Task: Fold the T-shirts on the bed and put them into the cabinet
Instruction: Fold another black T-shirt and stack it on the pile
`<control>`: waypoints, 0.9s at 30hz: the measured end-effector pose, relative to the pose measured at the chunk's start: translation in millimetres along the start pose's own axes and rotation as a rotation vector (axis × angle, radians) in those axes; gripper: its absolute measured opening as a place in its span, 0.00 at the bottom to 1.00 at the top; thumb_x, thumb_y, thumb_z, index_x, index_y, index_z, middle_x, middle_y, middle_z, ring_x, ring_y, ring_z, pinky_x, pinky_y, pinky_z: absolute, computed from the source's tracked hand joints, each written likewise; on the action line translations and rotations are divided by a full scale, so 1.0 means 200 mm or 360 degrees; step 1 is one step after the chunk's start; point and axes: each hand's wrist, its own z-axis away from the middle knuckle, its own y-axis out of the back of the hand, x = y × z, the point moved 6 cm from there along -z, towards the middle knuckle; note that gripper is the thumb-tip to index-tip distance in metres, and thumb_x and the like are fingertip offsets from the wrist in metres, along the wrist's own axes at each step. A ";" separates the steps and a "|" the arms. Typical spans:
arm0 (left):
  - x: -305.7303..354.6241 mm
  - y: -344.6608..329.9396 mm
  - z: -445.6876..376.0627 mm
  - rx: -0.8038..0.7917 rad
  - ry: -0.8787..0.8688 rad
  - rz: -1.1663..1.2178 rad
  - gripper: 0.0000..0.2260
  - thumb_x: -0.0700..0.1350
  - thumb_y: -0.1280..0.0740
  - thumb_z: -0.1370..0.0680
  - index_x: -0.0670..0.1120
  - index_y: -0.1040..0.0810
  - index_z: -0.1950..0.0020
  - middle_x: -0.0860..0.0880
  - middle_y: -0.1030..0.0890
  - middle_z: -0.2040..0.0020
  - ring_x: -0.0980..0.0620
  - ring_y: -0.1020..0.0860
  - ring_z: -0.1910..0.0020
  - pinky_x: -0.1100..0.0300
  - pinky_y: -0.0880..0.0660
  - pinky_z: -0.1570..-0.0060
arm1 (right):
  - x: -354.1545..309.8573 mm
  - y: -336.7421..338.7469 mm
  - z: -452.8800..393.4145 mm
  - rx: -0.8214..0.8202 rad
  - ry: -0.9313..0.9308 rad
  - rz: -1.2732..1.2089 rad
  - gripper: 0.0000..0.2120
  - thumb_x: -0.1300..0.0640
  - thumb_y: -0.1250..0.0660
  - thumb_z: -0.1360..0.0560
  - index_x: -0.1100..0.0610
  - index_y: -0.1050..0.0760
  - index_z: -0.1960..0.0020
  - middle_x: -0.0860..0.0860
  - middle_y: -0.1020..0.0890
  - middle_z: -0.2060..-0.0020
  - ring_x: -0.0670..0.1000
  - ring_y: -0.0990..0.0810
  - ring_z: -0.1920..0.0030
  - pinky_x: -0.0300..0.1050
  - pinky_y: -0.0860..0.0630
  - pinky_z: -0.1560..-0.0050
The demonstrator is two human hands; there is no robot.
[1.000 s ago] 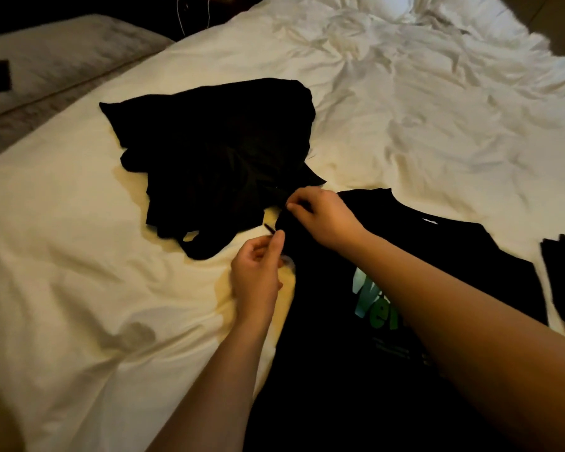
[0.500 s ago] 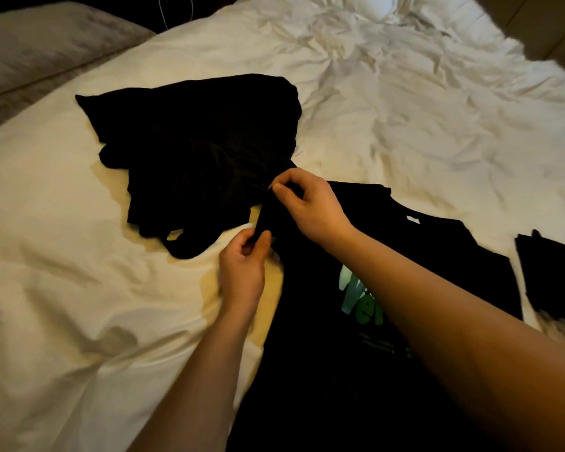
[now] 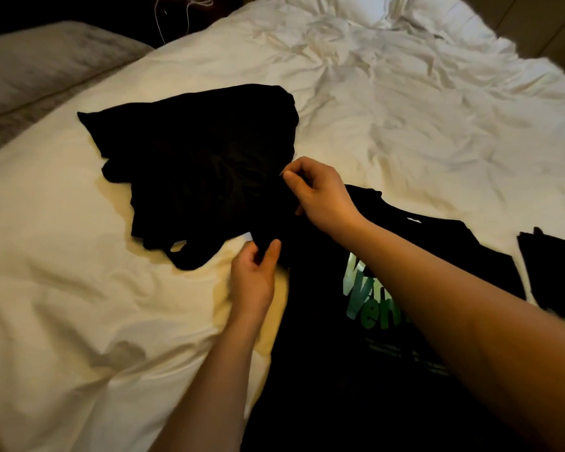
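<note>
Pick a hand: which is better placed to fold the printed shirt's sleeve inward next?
Probably right. The right hand pinches the sleeve of the printed T-shirt at its far end and already reaches across the shirt; the left hand grips the nearer edge and can anchor it.

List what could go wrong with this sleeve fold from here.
1. Both hands, left and right, pinch the sleeve of the black T-shirt with green lettering right against the crumpled black garment; they might snag it too.
2. The rumpled white bedding may leave the fold uneven.
</note>
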 end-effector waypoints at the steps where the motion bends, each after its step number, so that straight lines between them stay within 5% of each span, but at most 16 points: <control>1: 0.02 0.03 0.00 0.0104 -0.0017 0.0032 0.04 0.46 0.33 0.19 0.51 0.20 0.46 0.56 0.17 0.51 0.60 0.19 0.51 0.60 0.24 0.47 | 0.00 0.00 -0.01 0.0013 -0.0011 -0.0003 0.05 0.56 0.37 0.18 0.54 0.23 0.50 0.52 0.19 0.58 0.50 0.19 0.62 0.48 0.18 0.62; 5: 0.12 0.17 0.00 0.0513 -0.0163 0.0268 0.05 0.46 0.35 0.17 0.50 0.21 0.43 0.55 0.17 0.49 0.59 0.18 0.49 0.61 0.23 0.47 | 0.03 0.00 -0.04 -0.0001 -0.0111 0.0036 0.05 0.54 0.37 0.19 0.52 0.22 0.50 0.50 0.18 0.57 0.51 0.18 0.57 0.55 0.19 0.50; 8: 0.13 0.17 0.00 0.0439 -0.0144 0.0158 0.05 0.46 0.34 0.18 0.49 0.19 0.45 0.53 0.16 0.50 0.58 0.18 0.50 0.58 0.21 0.47 | 0.05 -0.03 -0.05 -0.0106 -0.0145 0.0211 0.06 0.54 0.36 0.19 0.52 0.21 0.46 0.46 0.19 0.52 0.48 0.19 0.51 0.49 0.21 0.44; 12: 0.10 0.20 -0.01 0.0512 -0.0044 -0.0049 0.18 0.49 0.35 0.17 0.43 0.25 0.29 0.46 0.21 0.35 0.52 0.23 0.35 0.54 0.26 0.34 | 0.03 -0.10 -0.03 -0.0176 -0.0035 0.0479 0.18 0.52 0.33 0.21 0.55 0.27 0.32 0.49 0.28 0.37 0.48 0.23 0.47 0.40 0.26 0.41; 15: 0.14 0.20 -0.01 0.0453 -0.0193 -0.0075 0.18 0.47 0.36 0.17 0.45 0.27 0.27 0.51 0.23 0.32 0.57 0.25 0.33 0.61 0.28 0.33 | -0.08 -0.16 0.02 0.0028 0.0126 0.0519 0.10 0.49 0.33 0.21 0.56 0.22 0.46 0.49 0.22 0.50 0.46 0.23 0.58 0.41 0.25 0.54; 18: 0.20 0.17 0.02 0.0314 -0.0342 -0.0130 0.18 0.44 0.38 0.16 0.55 0.31 0.27 0.58 0.27 0.31 0.65 0.30 0.32 0.72 0.32 0.35 | -0.09 -0.27 0.06 -0.0117 -0.0238 0.0346 0.23 0.39 0.35 0.22 0.58 0.22 0.62 0.50 0.20 0.69 0.48 0.22 0.69 0.45 0.26 0.67; 22: 0.20 0.13 0.04 0.0166 -0.0436 -0.0168 0.17 0.40 0.39 0.16 0.54 0.28 0.29 0.63 0.22 0.41 0.69 0.25 0.39 0.71 0.28 0.42 | -0.07 -0.33 0.06 -0.0215 -0.0538 -0.0013 0.27 0.32 0.31 0.29 0.58 0.19 0.55 0.51 0.16 0.63 0.49 0.17 0.62 0.48 0.19 0.58; 24: 0.19 0.13 0.03 0.0144 -0.0501 -0.0221 0.14 0.39 0.39 0.16 0.45 0.23 0.32 0.55 0.20 0.46 0.60 0.22 0.43 0.64 0.24 0.45 | -0.07 -0.34 0.05 -0.0297 -0.0609 -0.0081 0.27 0.36 0.26 0.31 0.62 0.20 0.56 0.52 0.18 0.65 0.50 0.18 0.63 0.49 0.19 0.59; 27: 0.18 0.11 0.03 0.0093 -0.0538 -0.0224 0.10 0.37 0.37 0.18 0.40 0.20 0.39 0.49 0.21 0.49 0.54 0.21 0.47 0.55 0.24 0.49 | -0.06 -0.33 0.05 -0.0319 -0.0589 0.0195 0.14 0.51 0.25 0.28 0.58 0.25 0.64 0.52 0.23 0.71 0.49 0.24 0.69 0.45 0.26 0.67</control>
